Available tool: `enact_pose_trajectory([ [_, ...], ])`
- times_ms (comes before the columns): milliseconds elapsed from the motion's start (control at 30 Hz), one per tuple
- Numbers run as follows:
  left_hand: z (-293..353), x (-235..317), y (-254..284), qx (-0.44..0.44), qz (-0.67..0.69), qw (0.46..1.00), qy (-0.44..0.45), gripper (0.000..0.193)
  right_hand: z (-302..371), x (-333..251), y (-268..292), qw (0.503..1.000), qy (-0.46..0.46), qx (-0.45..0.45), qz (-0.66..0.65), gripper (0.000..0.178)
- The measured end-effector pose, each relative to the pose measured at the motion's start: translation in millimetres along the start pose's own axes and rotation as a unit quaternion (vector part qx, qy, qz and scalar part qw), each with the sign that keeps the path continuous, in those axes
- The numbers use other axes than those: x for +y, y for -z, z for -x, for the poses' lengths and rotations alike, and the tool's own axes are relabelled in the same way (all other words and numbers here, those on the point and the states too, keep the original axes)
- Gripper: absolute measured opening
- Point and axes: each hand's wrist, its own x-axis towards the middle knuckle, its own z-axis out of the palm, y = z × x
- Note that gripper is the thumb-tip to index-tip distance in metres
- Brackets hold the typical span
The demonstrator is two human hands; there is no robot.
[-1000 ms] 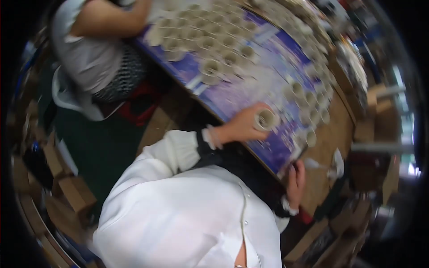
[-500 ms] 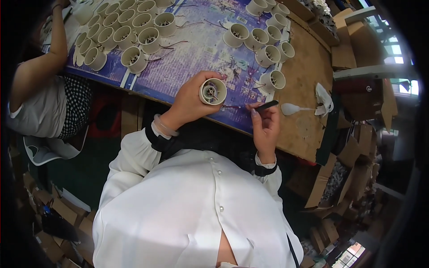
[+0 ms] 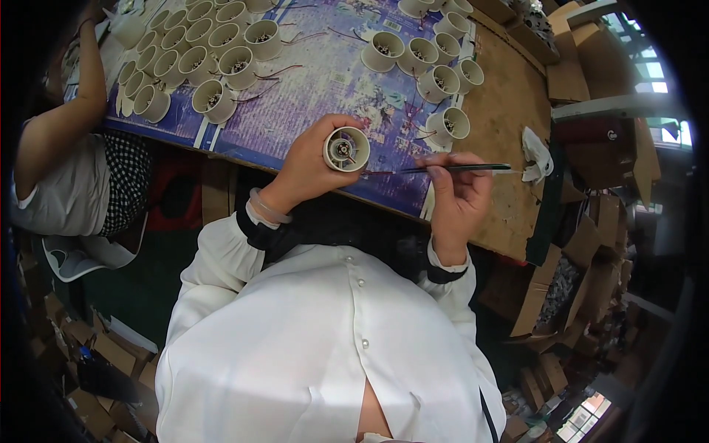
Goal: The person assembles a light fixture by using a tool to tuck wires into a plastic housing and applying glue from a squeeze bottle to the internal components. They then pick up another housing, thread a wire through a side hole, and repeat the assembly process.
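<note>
My left hand (image 3: 306, 166) is wrapped round a white cylindrical housing (image 3: 330, 140), its open mouth facing up above the table's front edge. Inside the housing sits a round metal part with thin wires. A dark red wire (image 3: 378, 173) sticks out from its right side toward my right hand. My right hand (image 3: 461, 199) pinches slim dark tweezers (image 3: 473, 167), held nearly level, with the tip pointing left at the wire's end. Whether the tip touches the wire is too small to tell.
Many similar white housings (image 3: 214, 101) with wires stand at the back left, and several more (image 3: 447, 125) at the right. A crumpled white tissue (image 3: 537, 155) lies on the brown board (image 3: 509, 111). At far left a co-worker's arm (image 3: 70, 122) reaches over the table (image 3: 295, 96).
My right hand has moved right, and the tweezers have turned from slanted to nearly level, now covering most of the white squeeze bottle. My left hand still holds the housing, almost unmoved.
</note>
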Motion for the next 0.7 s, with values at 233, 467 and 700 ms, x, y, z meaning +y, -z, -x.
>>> enact_pose_trajectory([
  [233, -1.0, 1.4, 0.2, 0.007, -0.005, 1.000, -0.029, 0.051, -8.8, 16.8, -33.3, 0.998, 0.012, -0.031, -0.047, 0.023],
  [467, -0.4, 1.8, 3.3, -0.007, 0.027, 1.000, 0.003, 0.055, -11.1, 16.8, -39.3, 0.997, 0.025, -0.066, 0.021, 0.021],
  [700, -0.7, 1.1, 2.6, -0.006, 0.014, 1.000, 0.001, 0.056, -10.1, 18.6, -38.5, 0.995, 0.019, -0.078, 0.065, 0.020],
])
